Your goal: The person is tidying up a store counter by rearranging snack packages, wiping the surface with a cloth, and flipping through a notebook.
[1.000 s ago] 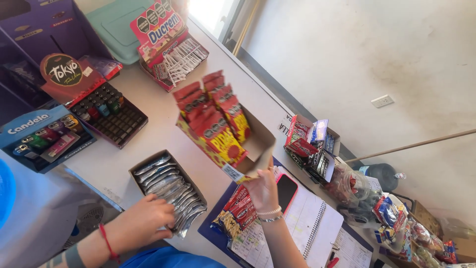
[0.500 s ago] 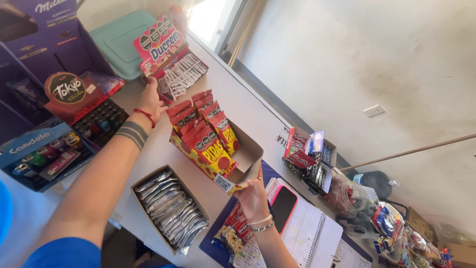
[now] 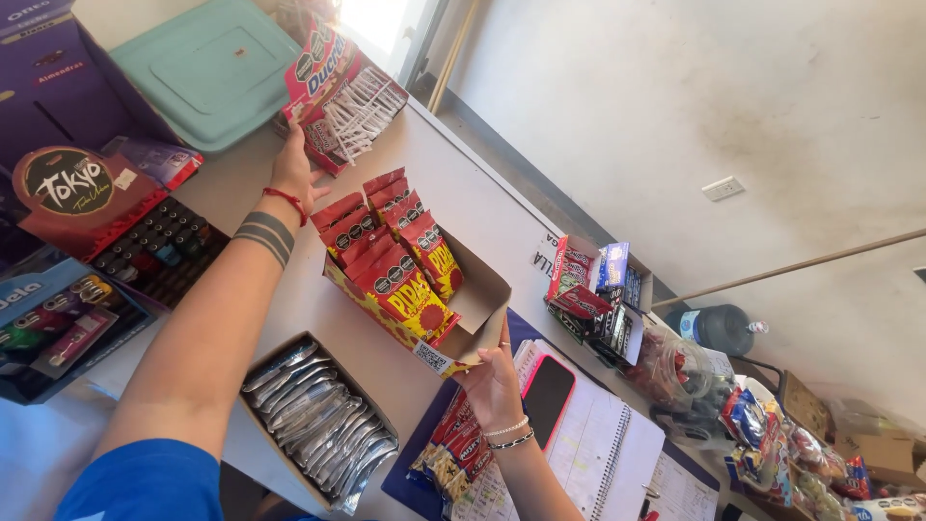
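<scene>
My left hand [image 3: 289,169], with a red bracelet at the wrist, reaches across the table and grips the near end of a red display box [image 3: 323,72] full of white-wrapped sweets. My right hand [image 3: 492,386] pinches the front corner flap of an open cardboard box [image 3: 487,289]. Upright red snack bags [image 3: 410,289] fill that box. A box of silver packets [image 3: 318,425] lies below my left forearm.
A teal lid [image 3: 207,72] sits at the back left. Left of my arm are a dark tray of small items [image 3: 159,246] and a blue display box [image 3: 48,318]. A red phone [image 3: 547,396] lies on a spiral notebook [image 3: 608,453]. More sweets crowd the right end.
My left hand has left the box of silver packets and stretched far across to the red display box. My right hand has stayed on the snack box corner.
</scene>
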